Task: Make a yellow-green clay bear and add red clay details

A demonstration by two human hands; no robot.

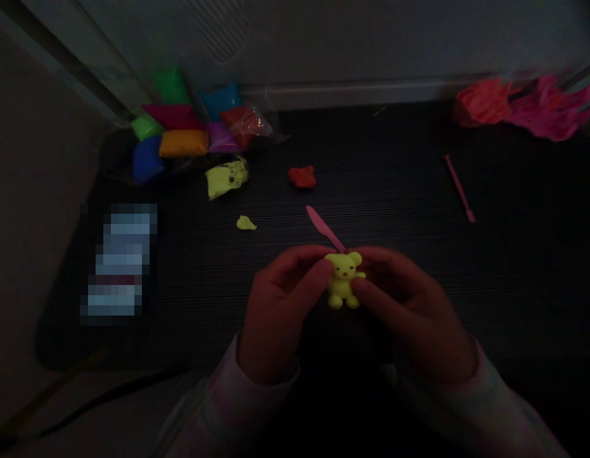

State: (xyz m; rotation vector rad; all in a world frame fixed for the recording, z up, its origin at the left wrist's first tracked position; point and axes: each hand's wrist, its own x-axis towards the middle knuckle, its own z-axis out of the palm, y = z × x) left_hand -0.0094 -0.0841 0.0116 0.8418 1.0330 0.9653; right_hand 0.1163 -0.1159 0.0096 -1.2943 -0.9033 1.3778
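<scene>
A small yellow clay bear [343, 287] with round ears, dark eyes and a reddish nose is held upright between both hands. My left hand [285, 305] is closed on its left side in view, the thumb against the head by the ear. On the other side my right hand [414, 312] grips it, thumb at the bear's arm and body. Just beyond the fingers lies a pink plastic clay knife [324, 228], its near end partly hidden by the hands. A flat scrap of yellow clay [245, 223] and a red clay lump [302, 177] rest farther back.
An opened yellow clay packet [223, 179] lies near several coloured clay packets [184, 144] in clear wrap at back left. A pink modelling tool [459, 189] lies right. Crumpled orange and pink material [485, 103] sits back right. A blurred-out screen [123, 261] is at left on the dark table [203, 331].
</scene>
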